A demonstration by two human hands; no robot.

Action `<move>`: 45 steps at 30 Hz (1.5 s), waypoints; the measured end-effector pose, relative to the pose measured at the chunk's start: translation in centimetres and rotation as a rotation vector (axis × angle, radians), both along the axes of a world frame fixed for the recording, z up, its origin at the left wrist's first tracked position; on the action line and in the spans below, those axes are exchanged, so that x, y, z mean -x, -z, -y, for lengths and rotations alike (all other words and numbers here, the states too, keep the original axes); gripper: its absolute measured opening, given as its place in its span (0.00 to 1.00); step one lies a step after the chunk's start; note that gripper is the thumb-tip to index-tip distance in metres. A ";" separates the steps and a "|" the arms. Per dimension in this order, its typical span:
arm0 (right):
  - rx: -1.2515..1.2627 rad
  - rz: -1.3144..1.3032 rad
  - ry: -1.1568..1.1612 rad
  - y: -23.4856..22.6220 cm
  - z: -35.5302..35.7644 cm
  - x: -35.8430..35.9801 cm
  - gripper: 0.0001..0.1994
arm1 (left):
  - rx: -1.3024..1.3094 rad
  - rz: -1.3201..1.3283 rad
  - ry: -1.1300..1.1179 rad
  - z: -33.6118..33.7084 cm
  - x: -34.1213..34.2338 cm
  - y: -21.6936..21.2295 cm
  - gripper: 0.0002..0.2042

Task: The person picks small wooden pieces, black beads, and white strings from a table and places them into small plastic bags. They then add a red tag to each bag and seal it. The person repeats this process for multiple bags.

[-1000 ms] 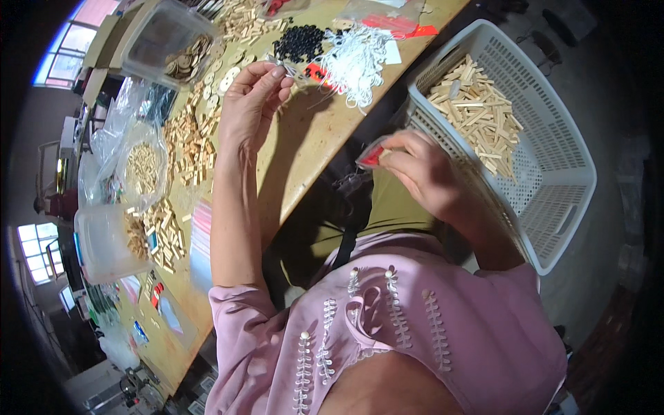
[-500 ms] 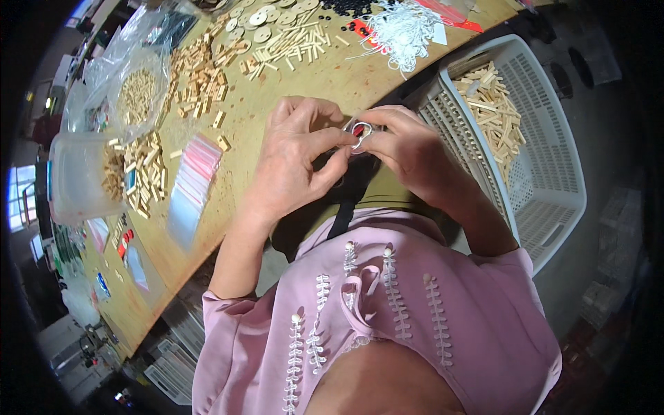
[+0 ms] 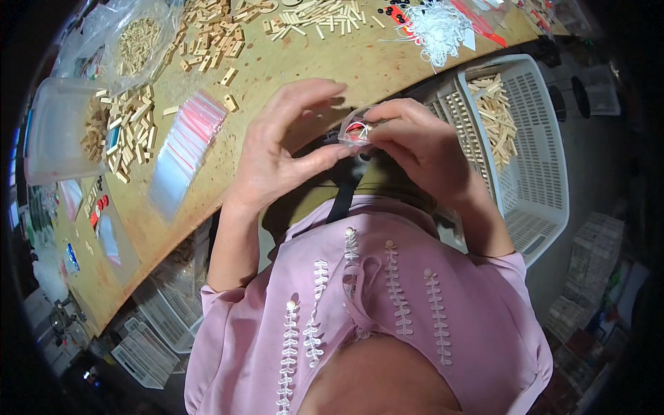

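A small clear plastic bag [image 3: 351, 135] with something red and a loop of white string in it hangs in front of my body, off the table's near edge. My right hand [image 3: 423, 142] pinches it between thumb and fingers from the right. My left hand [image 3: 280, 142] is open to the left of the bag, its fingers raised and apart from the thumb. The left thumb tip reaches the bag's lower edge; whether it touches I cannot tell. What else lies inside the bag is partly hidden by my right fingers.
On the wooden table [image 3: 277, 72] lie a stack of zip bags [image 3: 187, 145], wooden blocks [image 3: 214, 41], short sticks [image 3: 328, 15] and a white string heap [image 3: 437, 33]. A clear tub [image 3: 62, 131] spills wood pieces at left. A white basket [image 3: 536, 145] of wood pieces stands right.
My left fingers have come off the bag and spread open. The white string loop, earlier between both hands, now sits in the bag held by my right hand. The view has shifted.
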State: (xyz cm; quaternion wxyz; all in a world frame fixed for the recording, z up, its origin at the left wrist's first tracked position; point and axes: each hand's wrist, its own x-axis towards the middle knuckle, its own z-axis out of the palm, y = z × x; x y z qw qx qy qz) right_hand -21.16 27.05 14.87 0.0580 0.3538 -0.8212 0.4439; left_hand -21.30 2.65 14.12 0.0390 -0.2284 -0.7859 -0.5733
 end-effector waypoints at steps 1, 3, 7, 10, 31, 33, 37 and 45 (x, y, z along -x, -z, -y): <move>0.003 0.003 0.010 0.0 0.1 0.1 0.08 | 0.005 0.033 0.011 0.0 -0.3 0.1 0.25; 0.022 0.006 0.011 0.1 0.5 0.4 0.07 | -0.094 0.169 0.022 0.0 -0.8 0.7 0.21; 0.050 -0.004 0.021 0.2 1.2 0.8 0.08 | -0.196 0.249 -0.003 -0.2 -1.3 2.9 0.12; 0.036 -0.019 0.008 0.5 1.2 1.5 0.09 | -0.260 0.228 -0.072 -0.3 -1.7 3.0 0.04; 0.174 0.411 0.207 0.6 2.8 -0.2 0.04 | -0.119 0.113 -0.179 -2.5 -0.6 2.3 0.03; 0.168 0.469 0.209 0.6 2.8 -0.2 0.04 | -0.040 0.047 -0.178 -2.5 -0.5 2.1 0.04; 0.188 0.561 0.220 1.0 1.8 -0.5 0.04 | 0.098 -0.200 -0.100 -1.6 -0.4 2.3 0.05; 0.509 0.737 0.092 -0.3 -1.6 1.2 0.04 | -0.122 0.062 -0.064 0.2 -0.8 2.1 0.02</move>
